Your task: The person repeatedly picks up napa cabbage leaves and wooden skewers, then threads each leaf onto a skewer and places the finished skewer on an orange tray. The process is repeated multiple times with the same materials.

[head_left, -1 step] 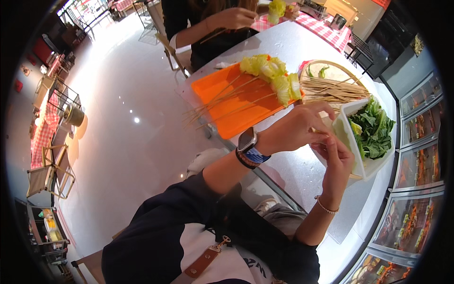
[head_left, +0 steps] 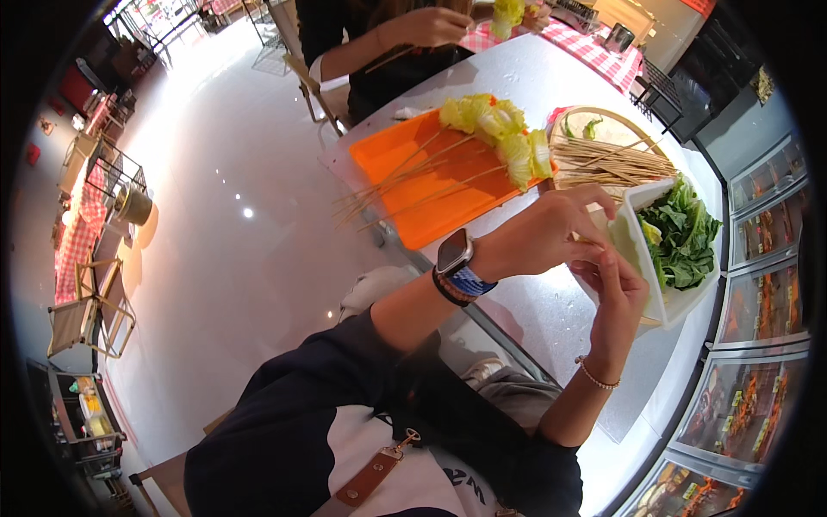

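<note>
My left hand (head_left: 547,233), with a watch and bands at the wrist, reaches across the metal table beside the white bin. Its thumb and fingers are pinched. Close against it, my right hand (head_left: 613,289), wearing a beaded bracelet, is pinched too, and the fingertips of both meet. What lies between them is too small or hidden to make out. Dark green leaves (head_left: 676,237) fill the white bin (head_left: 652,284) just right of my hands. Left of them is an orange tray (head_left: 405,202) with yellow-green cabbage leaves (head_left: 495,125) on skewers along its far right side.
Many bare bamboo skewers (head_left: 612,162) lie in a round basket (head_left: 633,129) beyond the bin. Across the table a person (head_left: 405,39) holds a skewer and a cabbage leaf (head_left: 506,17). Glass-fronted display cases (head_left: 762,302) line the right. A folding chair (head_left: 103,306) stands far left.
</note>
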Motion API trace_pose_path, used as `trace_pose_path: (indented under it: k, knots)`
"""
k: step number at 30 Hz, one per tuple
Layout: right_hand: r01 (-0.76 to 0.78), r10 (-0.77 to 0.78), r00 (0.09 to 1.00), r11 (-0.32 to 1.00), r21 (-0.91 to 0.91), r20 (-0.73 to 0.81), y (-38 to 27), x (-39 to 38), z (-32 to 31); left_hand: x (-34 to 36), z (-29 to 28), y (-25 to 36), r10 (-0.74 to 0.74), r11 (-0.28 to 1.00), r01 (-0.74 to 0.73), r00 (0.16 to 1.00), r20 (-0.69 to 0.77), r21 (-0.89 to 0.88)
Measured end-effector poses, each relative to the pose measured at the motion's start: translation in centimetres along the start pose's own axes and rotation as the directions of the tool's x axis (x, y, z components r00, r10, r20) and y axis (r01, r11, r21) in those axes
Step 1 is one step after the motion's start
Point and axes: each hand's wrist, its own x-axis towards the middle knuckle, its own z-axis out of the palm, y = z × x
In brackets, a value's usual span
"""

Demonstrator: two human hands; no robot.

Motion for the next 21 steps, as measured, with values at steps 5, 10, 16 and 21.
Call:
trace_pose_path:
  k: [5, 10, 16, 21]
  knots:
    - [-0.051, 0.043, 0.995, 0.994, -0.097, -0.089, 0.3, 0.0, -1.4, 0.1, 1.2, -0.3, -0.09, 0.99, 0.091, 0.996, 0.011, -0.104]
    - [-0.045, 0.038, 0.99, 0.998, -0.043, -0.134, 1.3, 0.9, -2.1, 0.4, 1.8, -1.7, -0.098, 0.991, 0.101, 0.994, -0.042, 0.087]
    - [0.014, -0.066, 0.947, 0.986, -0.166, -0.314, 1.5, 2.3, -2.4, -2.8, -7.6, -3.2, -0.021, 0.508, 0.257, 0.958, -0.286, 0.822]
    - [0.022, -0.06, 0.937, 0.993, -0.113, -0.345, 1.7, 3.1, -2.5, -3.6, -7.2, -5.7, -0.576, 0.236, 0.55, 0.743, -0.34, 0.801]
